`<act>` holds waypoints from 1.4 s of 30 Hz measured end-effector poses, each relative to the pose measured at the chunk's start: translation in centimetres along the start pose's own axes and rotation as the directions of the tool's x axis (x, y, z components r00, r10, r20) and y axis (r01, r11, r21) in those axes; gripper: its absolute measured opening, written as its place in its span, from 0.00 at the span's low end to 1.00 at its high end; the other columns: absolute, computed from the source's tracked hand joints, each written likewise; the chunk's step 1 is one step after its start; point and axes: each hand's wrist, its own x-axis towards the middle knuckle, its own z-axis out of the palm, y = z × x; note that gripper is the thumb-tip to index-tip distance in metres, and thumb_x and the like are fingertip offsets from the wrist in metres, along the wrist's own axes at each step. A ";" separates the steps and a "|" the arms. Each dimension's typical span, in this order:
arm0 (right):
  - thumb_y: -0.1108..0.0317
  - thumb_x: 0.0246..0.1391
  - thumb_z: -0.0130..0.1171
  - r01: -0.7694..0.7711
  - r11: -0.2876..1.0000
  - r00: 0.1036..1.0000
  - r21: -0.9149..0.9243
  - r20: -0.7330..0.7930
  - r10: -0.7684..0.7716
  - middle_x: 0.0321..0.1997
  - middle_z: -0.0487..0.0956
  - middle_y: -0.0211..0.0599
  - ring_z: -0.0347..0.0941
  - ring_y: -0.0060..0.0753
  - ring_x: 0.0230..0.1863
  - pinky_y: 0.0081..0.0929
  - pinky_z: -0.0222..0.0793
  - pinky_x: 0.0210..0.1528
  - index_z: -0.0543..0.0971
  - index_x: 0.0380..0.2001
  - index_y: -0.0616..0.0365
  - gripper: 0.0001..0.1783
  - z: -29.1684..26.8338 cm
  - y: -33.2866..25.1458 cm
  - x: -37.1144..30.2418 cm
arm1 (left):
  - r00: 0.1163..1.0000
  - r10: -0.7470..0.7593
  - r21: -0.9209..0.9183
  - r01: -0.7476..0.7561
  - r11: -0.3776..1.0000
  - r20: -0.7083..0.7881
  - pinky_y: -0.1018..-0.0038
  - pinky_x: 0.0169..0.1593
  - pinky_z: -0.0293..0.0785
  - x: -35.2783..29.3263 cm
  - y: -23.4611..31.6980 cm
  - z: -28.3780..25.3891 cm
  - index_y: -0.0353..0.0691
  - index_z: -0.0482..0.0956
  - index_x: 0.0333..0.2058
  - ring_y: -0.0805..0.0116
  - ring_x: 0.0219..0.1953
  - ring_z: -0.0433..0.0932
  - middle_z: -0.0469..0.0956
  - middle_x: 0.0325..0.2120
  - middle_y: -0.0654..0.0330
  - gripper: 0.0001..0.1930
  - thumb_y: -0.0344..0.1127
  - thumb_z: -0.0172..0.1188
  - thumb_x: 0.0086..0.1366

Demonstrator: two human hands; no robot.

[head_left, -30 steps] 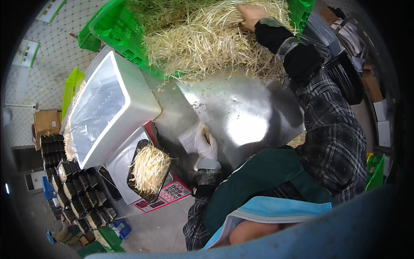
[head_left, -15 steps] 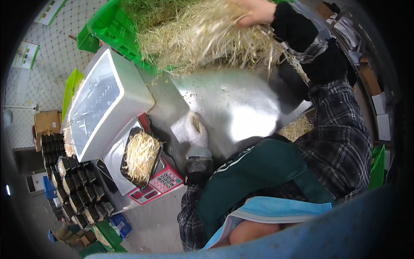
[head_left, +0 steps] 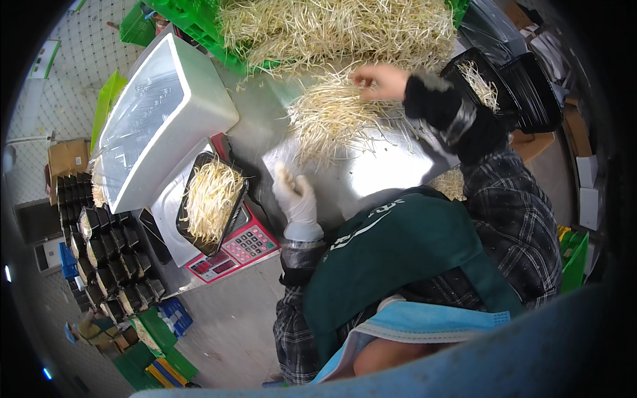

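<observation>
A loose heap of pale bean sprouts (head_left: 328, 123) lies on the metal table (head_left: 255, 142). At its upper right edge is my right hand (head_left: 385, 83), slightly blurred, its curved fingers apart and nothing clearly gripped in them. My left hand (head_left: 296, 202), in a white glove, is just below the heap, thumb apart from the bent fingers, holding nothing. Left of it, a black tray (head_left: 213, 249) filled with bean sprouts sits tilted on a weighing scale (head_left: 249, 244) with a red-edged keypad. A green crate (head_left: 192, 23) at the far side bears a large mass of sprouts.
A white foam box (head_left: 211, 109) lined with clear film stands left of the crate. Stacked black trays (head_left: 119, 272) are at the left. More black trays (head_left: 531, 89), one with some sprouts inside, lie at the right. A green container (head_left: 574, 255) is at the far right.
My right hand has come down from the crate toward me, and a heap of sprouts now lies on the table. My left hand has shifted slightly and its fingers have spread.
</observation>
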 end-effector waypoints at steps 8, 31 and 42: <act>0.67 0.36 0.55 0.078 0.940 0.976 -0.332 -0.165 -0.140 0.46 0.68 0.42 0.62 0.43 0.50 0.35 0.59 0.51 0.64 0.51 0.55 0.32 8.0 0.6 2.3 | 0.915 0.135 0.655 -0.369 0.659 0.380 0.61 0.42 0.68 9.6 1.8 7.2 0.43 0.66 0.50 0.52 0.37 0.73 0.74 0.35 0.49 0.25 0.35 0.53 0.49; 0.69 0.36 0.54 0.073 0.997 0.997 0.006 0.035 -0.073 0.40 0.72 0.42 0.69 0.43 0.42 0.33 0.66 0.44 0.70 0.43 0.56 0.24 8.4 0.8 -5.8 | 0.931 -0.045 0.256 -0.053 0.965 0.362 0.77 0.39 0.71 2.0 -0.5 -0.5 0.40 0.69 0.49 0.72 0.33 0.74 0.76 0.33 0.58 0.21 0.27 0.58 0.54; 0.67 0.39 0.56 0.066 0.987 0.991 0.145 -0.126 -0.048 0.40 0.75 0.42 0.70 0.41 0.43 0.30 0.65 0.46 0.73 0.41 0.54 0.20 9.1 -0.3 -4.3 | 0.885 -0.082 0.100 0.040 0.994 0.459 0.72 0.40 0.71 3.6 1.3 2.6 0.41 0.72 0.43 0.65 0.35 0.74 0.76 0.31 0.57 0.20 0.33 0.63 0.49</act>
